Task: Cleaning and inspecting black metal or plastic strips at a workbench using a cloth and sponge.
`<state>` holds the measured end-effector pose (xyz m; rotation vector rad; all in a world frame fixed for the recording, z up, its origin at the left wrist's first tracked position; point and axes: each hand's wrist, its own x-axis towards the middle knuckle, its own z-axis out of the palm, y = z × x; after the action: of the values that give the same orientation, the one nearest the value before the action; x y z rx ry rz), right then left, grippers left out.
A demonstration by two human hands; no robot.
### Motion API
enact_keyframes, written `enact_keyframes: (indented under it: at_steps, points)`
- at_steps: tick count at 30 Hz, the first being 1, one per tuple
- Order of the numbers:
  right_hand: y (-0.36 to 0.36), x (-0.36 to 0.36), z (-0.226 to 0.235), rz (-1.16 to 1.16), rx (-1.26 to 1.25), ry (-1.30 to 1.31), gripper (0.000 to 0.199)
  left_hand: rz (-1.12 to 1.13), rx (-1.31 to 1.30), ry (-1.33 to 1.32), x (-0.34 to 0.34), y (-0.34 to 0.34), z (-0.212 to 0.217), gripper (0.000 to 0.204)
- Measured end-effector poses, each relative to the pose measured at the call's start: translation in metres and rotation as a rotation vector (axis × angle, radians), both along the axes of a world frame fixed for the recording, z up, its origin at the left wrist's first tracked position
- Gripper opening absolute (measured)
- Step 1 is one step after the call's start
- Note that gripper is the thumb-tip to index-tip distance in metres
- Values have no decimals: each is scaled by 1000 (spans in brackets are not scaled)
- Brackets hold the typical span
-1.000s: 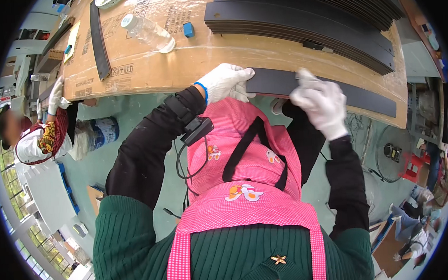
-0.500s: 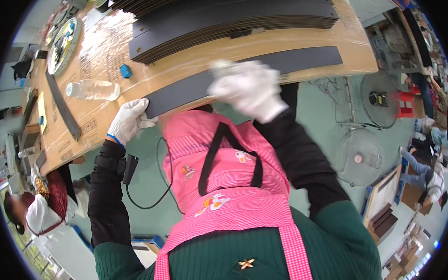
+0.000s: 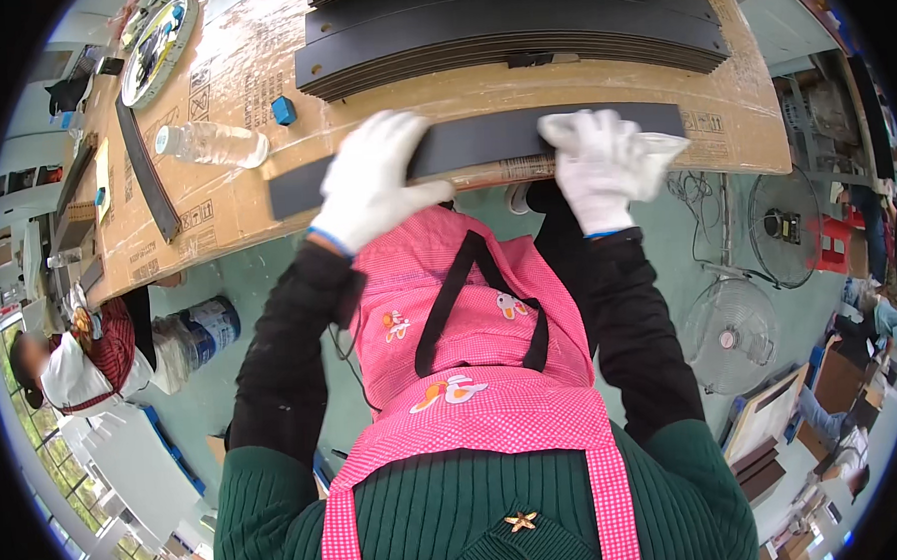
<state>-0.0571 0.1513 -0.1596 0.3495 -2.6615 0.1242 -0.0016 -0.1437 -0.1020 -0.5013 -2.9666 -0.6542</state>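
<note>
A long dark grey strip [image 3: 487, 138] lies along the near edge of the table. My left hand [image 3: 374, 178], in a white glove, is over its left part, fingers stretched across it and thumb apart, slightly blurred. Over the strip's right part, my right hand [image 3: 604, 168], also gloved, presses down with a white cloth [image 3: 665, 150] bunched under the fingers. The cloth sticks out on both sides of that hand. Behind the strip sits a stack of similar dark strips [image 3: 518, 37].
A clear bottle [image 3: 217, 144] lies on the cardboard-covered table [image 3: 235, 204], near a small blue block [image 3: 283, 111]. Farther left are a curved dark strip [image 3: 147, 173] and a round tray [image 3: 159, 57]. Standing fans [image 3: 731, 338] are at right; a person [image 3: 91, 356] works at left.
My left hand has moved from the strip's left end rightward onto its surface. My right hand has shifted right along the strip with the cloth. The view has turned slightly.
</note>
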Motion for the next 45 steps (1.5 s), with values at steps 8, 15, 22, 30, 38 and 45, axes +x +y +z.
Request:
enact_keyframes:
  at_steps: [8, 15, 22, 30, 38, 45]
  points:
    - [192, -51, 13, -261, 159, -224, 29, 45, -17, 101, -1, 7, -31, 92]
    - [161, -32, 66, 163, 232, -49, 31, 230, -50, 90, 29, -42, -38, 75]
    - [-78, 35, 20, 285, -129, -196, 13, 232, 18, 140, 13, 5, -47, 72]
    - [-39, 20, 6, 220, -199, -196, 14, 244, 44, 178, 14, 4, -48, 73]
    - [-25, 13, 15, 299, -262, -410, 18, 225, 73, 202, 13, 5, -50, 72]
    - [-46, 16, 26, 263, -78, -517, 23, 239, 49, 233, 14, 5, -51, 72]
